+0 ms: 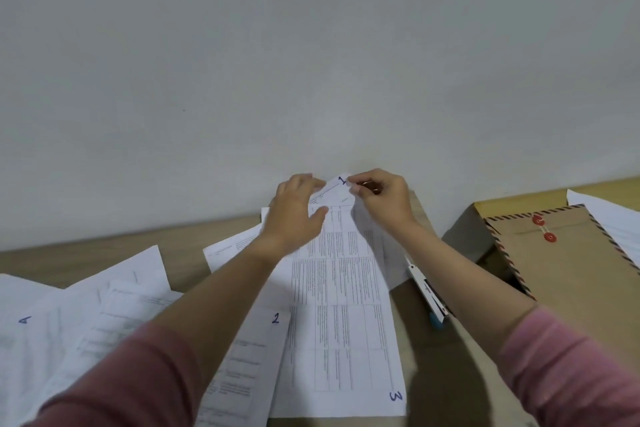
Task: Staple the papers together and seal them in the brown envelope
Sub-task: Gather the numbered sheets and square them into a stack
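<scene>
Printed sheets with handwritten numbers lie spread over the wooden table. The sheet marked 3 (343, 322) lies in the middle, the sheet marked 2 (249, 357) to its left, and the sheet marked 4 (45, 326) at far left. My right hand (381, 198) pinches the far corner of the sheet marked 1 (337, 192) and lifts it near the wall. My left hand (298, 215) rests flat with fingers spread on the papers beside that corner. A white stapler (427, 291) lies under my right forearm. The brown envelope (568, 267), with red string buttons, lies at right.
The envelope rests on a cardboard box (464, 232) at right, with more white paper (616, 218) behind it. A plain grey wall (311, 62) stands right behind the table's far edge. Bare table (450, 374) shows between the papers and the box.
</scene>
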Tool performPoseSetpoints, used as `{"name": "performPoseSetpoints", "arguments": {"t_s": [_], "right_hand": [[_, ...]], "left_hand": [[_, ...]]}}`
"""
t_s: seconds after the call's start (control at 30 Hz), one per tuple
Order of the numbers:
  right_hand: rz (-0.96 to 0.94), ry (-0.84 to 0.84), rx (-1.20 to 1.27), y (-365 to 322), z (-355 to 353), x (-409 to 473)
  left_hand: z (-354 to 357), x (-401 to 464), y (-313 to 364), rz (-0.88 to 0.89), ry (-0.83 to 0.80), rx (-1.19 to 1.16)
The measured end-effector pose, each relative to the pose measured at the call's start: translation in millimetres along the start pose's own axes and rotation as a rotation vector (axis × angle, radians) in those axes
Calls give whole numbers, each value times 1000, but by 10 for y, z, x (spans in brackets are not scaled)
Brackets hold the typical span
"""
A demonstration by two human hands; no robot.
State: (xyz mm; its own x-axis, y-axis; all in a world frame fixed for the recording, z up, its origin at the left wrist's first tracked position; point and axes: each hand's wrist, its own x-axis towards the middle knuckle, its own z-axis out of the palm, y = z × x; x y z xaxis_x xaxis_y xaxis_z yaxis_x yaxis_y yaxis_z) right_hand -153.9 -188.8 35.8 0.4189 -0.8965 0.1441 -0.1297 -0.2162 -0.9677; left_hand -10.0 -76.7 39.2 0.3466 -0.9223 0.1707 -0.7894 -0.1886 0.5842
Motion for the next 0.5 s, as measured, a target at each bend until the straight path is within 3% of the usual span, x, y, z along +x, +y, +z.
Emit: {"name": "performPoseSetpoints", "arguments": {"t_s": [0.2, 0.5], "right_hand": [[-109, 36, 38, -250, -172, -27], [-119, 129, 61, -521, -234, -86]], "left_hand": [[-197, 175, 264, -58, 145, -194], [-516, 163, 595, 15, 288, -226]]}}
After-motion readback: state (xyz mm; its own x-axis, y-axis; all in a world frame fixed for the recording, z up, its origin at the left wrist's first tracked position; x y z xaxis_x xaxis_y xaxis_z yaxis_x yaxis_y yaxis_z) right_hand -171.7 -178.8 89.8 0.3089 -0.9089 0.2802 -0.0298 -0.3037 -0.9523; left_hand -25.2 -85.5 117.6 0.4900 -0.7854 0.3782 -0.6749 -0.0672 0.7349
